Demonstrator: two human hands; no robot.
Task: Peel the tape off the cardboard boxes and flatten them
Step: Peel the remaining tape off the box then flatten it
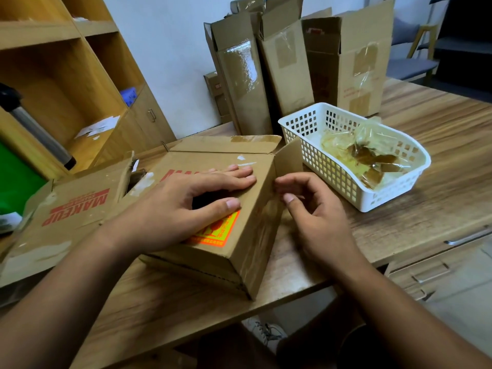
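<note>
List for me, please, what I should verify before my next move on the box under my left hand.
1. Box held steady: the left hand presses flat on top of the box. Ok.
2. Grip on tape: the right hand has its fingertips at the box's upper right edge. Whether they pinch any tape: cannot tell.
3. Place for waste: the white basket stands to the right of the box, with peeled tape inside. Ok.
4. Far end opened: the flap next to the basket stands open. Ok.
5. Support: the box rests on the table, its near corner close to the table edge. Ok.
</note>
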